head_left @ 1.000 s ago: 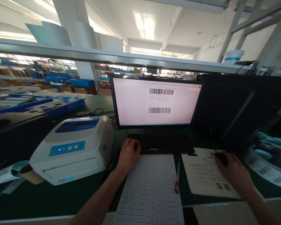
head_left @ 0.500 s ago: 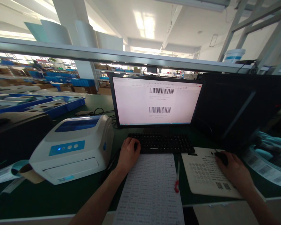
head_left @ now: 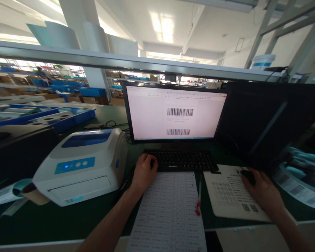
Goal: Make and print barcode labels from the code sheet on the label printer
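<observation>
My left hand (head_left: pixel 144 169) rests on the left end of the black keyboard (head_left: pixel 178 162). Its fingers curve over the keys, a gap shows beside the thumb, and nothing is held. On the right, my right hand (head_left: pixel 261 189) is wrapped over a black computer mouse (head_left: pixel 249 176) on a printed mouse pad (head_left: pixel 224 196). The monitor (head_left: pixel 180 120) ahead displays two barcodes. Below the keyboard lies a printed sheet with a table (head_left: pixel 170 210), with a red-and-white pen-like item (head_left: pixel 198 206) by its right edge.
A white label printer (head_left: pixel 81 168) with a lit blue light stands left of my left arm. Label rolls (head_left: pixel 301 185) lie at far right, beside a large dark panel (head_left: pixel 259 119). Blue trays (head_left: pixel 68 119) hold rolls at back left. A shelf bar (head_left: pixel 136 63) crosses above the monitor.
The barcode page on the monitor has shifted downward. Both hands remain in the same places.
</observation>
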`<state>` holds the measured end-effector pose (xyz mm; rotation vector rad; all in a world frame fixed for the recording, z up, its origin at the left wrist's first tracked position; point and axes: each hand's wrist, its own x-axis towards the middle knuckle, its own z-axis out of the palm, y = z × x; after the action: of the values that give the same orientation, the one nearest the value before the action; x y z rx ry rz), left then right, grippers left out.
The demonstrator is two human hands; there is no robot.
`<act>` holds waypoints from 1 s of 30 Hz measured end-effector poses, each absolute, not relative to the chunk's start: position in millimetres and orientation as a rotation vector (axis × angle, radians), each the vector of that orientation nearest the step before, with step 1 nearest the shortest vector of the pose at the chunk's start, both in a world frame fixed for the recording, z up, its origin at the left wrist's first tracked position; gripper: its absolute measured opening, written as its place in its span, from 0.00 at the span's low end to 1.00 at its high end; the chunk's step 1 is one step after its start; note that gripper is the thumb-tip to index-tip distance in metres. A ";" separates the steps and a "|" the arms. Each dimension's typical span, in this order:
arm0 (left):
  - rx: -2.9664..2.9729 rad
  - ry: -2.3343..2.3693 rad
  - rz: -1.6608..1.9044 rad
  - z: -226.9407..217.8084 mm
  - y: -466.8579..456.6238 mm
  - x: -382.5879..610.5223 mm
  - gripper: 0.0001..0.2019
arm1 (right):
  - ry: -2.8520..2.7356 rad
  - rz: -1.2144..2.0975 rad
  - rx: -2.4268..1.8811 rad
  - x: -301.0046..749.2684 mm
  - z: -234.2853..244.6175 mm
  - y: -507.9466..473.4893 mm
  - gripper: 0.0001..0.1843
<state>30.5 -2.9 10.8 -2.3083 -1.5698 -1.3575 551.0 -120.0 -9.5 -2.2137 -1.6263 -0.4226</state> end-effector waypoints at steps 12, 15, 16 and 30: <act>-2.309 -1.566 -1.372 9.8 -3.0 30.4 0.06 | -1.580 -0.401 -2.230 552.8 -10.8 -118.6 0.36; -2.309 -1.579 -1.363 10.1 -3.3 31.0 0.06 | -1.630 -0.458 -2.217 550.7 -7.2 -120.5 0.34; -2.309 -1.583 -1.362 10.2 -3.5 31.4 0.06 | -1.638 -0.471 -2.221 549.5 -5.4 -121.4 0.34; -2.273 -1.653 -1.365 14.5 -6.2 38.3 0.04 | -1.593 -0.529 -2.196 542.2 7.2 -124.1 0.31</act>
<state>38.3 -6.2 14.5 -2.2732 -1.6534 -1.3649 542.2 -124.1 7.2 -2.1961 -1.5929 -0.5286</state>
